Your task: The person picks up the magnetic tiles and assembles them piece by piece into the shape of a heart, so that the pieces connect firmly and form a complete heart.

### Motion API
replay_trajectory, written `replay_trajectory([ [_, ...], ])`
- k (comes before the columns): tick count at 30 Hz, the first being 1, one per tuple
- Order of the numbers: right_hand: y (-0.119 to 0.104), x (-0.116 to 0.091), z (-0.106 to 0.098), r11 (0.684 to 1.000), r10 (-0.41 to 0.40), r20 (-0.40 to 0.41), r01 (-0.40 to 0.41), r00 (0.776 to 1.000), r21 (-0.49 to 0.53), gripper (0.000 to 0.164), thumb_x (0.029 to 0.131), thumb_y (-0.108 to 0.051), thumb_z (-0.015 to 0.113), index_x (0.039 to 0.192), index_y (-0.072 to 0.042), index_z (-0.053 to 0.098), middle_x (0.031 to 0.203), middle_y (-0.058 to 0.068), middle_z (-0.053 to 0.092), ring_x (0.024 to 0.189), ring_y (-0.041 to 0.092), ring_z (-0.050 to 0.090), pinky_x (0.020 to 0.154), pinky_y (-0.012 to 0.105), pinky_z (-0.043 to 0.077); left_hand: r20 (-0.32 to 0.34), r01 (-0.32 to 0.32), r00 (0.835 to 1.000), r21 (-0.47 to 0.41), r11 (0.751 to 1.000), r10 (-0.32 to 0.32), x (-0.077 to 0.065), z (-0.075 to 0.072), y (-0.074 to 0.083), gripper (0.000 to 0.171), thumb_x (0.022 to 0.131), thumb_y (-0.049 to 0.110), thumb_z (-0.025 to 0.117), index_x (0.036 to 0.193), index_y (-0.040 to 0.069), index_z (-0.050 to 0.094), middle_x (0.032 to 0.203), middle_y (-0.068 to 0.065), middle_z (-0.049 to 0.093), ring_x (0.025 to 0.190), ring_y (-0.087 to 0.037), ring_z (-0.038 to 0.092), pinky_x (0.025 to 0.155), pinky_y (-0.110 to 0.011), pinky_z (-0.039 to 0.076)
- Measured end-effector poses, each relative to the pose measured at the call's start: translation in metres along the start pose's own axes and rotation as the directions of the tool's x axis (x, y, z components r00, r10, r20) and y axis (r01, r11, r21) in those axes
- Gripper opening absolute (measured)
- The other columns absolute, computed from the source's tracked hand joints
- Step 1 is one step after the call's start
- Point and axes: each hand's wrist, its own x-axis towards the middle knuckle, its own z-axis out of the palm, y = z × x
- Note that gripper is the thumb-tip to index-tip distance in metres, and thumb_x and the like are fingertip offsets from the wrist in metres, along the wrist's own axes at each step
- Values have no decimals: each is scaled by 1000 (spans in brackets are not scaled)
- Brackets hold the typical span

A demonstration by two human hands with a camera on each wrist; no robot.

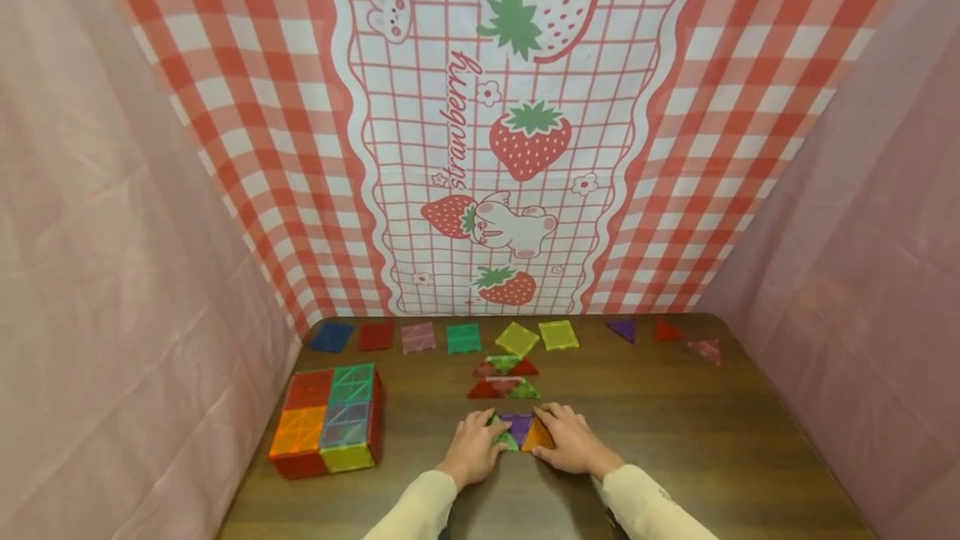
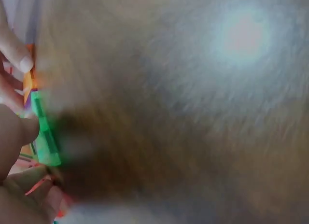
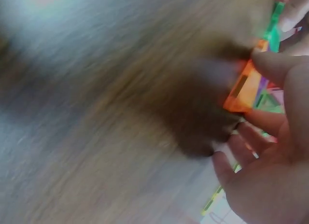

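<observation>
A long, pale cream left sleeve [image 1: 420, 507] and a matching right sleeve [image 1: 651, 505] are worn, lightly creased and ended near the wrists. The left hand [image 1: 474, 447] and right hand [image 1: 573, 442] are left bare. Rounded fingertips are shown.

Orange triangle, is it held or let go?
Held: the right wrist view shows the right hand gripping the orange triangle between thumb and fingers.
</observation>
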Motion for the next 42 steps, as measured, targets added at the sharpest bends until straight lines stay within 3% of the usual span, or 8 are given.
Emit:
replay_trajectory([
  [5,-4,3,-6,994,79,20,-81,997,78,61,80,-30,85,127,0,61,126,19,59,116,40,55,93,58,45,-94,-14,996,-69,998,7,2,2,4,48,88,15,78,134,18,64,126,-11,60,114,-29,59,96,-44,50],
  [10,-4,5,-6,975,68,-94,-47,993,216,47,76,-14,87,112,-6,58,101,7,66,93,23,62,81,40,52,-179,-64,983,-201,977,28,5,-1,1,58,80,-1,80,133,11,61,110,-4,51,88,-18,62,77,-32,56],
  [14,-6,13,-6,958,22,-225,43,974,284,31,79,1,81,102,-8,63,87,2,68,77,10,63,66,27,54,-268,-119,962,-238,964,52,9,-8,-6,45,81,-7,78,122,6,65,102,-4,55,82,-15,62,72,-28,55],
  [18,-10,22,-5,975,6,-305,63,952,215,23,81,-2,81,95,-15,68,89,-2,70,78,8,63,66,26,53,-343,-138,938,-231,963,52,12,-14,-14,29,82,-8,77,108,4,70,95,-4,61,85,-17,64,75,-28,57],
  [22,-12,28,-1,982,20,-295,36,955,183,20,83,-6,80,96,-15,69,93,0,71,83,13,66,70,31,55,-349,-98,937,-232,968,11,13,-17,-18,20,84,-5,76,101,6,72,93,-4,63,86,-20,67,75,-29,58],
  [26,-12,26,1,984,88,-247,-45,965,175,17,85,-8,80,99,-12,71,96,3,71,86,19,68,74,36,57,-355,-43,934,-208,977,-35,12,-17,-23,17,85,0,77,100,5,72,94,-7,68,87,-24,70,76,-36,60],
  [31,-5,22,2,977,175,-215,-143,961,156,13,86,-8,79,96,-11,73,90,0,67,80,15,64,70,32,55,-360,35,928,-171,985,-95,10,-14,-29,12,85,2,78,95,4,73,91,-9,72,87,-28,72,78,-41,60],
  [42,1,25,7,977,133,-223,-90,966,195,9,87,-3,77,95,-6,73,85,2,66,75,12,61,65,25,53,-349,39,932,-183,982,-102,9,-10,-33,9,84,0,78,90,3,72,82,-7,70,77,-23,69,68,-35,57],
])
